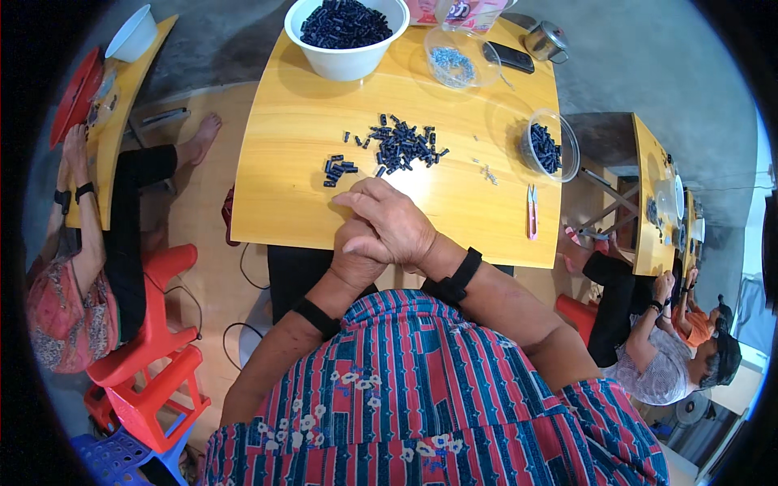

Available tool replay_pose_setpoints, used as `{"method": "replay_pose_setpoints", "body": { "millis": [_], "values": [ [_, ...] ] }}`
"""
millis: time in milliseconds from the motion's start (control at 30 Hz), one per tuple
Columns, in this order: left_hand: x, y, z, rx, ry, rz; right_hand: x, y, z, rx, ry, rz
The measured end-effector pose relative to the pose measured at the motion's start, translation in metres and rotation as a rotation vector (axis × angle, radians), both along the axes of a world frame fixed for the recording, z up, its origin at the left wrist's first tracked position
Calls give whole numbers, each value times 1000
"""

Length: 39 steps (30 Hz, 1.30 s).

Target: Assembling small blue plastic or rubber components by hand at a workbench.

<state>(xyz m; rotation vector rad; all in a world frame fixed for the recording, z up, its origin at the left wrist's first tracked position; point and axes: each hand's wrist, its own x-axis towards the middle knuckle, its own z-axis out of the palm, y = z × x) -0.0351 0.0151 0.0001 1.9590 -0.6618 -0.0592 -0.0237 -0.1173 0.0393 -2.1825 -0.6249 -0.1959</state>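
Note:
My right hand lies across my left hand at the near edge of the yellow table. Both are closed, their fingers curled and overlapping. Whatever may be between them is hidden. Just beyond the fingers is a small cluster of black cylindrical plastic pieces. A larger heap of the same black pieces spreads over the middle of the table. To the right, some tiny silvery metal parts lie scattered. A pair of thread snips with pink handles rests near the right edge.
A white bowl full of black pieces stands at the back. Clear tubs hold small metal parts and black pieces. A dark handheld device and a metal mug are far right. People sit at tables on both sides.

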Motion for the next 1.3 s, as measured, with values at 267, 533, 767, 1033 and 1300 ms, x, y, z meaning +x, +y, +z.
{"method": "replay_pose_setpoints", "body": {
  "millis": [267, 533, 767, 1033, 1300],
  "values": [
    [4, 3, 1, -16, -92, -27, 5, 1, 1, 23, -2, 19],
    [12, -1, -10, 157, -222, -38, 7, -2, -2, 62, -39, 28],
    [19, -8, -33, 87, -306, 28, 11, -2, -14, 50, -8, 81],
    [32, 9, 6, -126, 250, -67, -18, -31, 7, 73, -76, -177],
    [46, 15, 13, -66, 654, -236, -52, -39, -6, -11, 12, -179]
  ]
}}
